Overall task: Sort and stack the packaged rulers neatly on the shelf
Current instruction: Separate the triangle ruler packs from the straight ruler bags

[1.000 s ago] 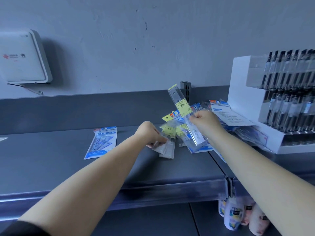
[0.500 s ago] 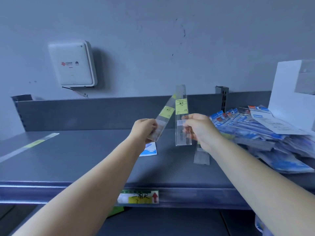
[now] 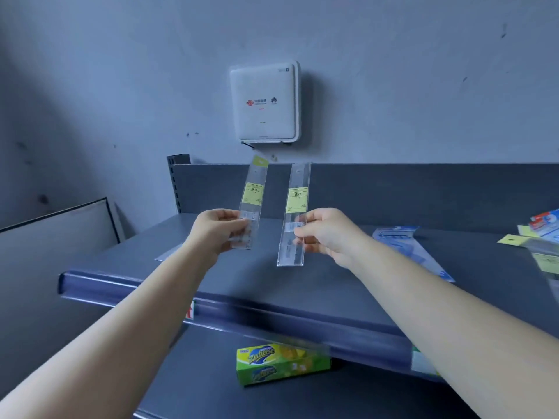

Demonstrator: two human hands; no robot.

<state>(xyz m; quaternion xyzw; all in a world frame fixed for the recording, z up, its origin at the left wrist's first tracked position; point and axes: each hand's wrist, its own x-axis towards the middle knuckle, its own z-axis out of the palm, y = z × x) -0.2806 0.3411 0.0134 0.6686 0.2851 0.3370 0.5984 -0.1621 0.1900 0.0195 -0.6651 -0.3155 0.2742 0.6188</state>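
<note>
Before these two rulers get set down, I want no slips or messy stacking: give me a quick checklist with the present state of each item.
1. Left hand grips the left packaged ruler firmly near its lower end: ok.
2. Right hand pinches the right packaged ruler around its lower half: ok.
3. Both rulers upright, apart, yellow labels facing the camera: ok.
4. Same ruler type in both packs: cannot tell; the labels look alike, but the print is too small.
5. Bare shelf surface below the hands for stacking: ok.
6. Blue packet lying to the right stays out of the drop spot: ok.
</note>
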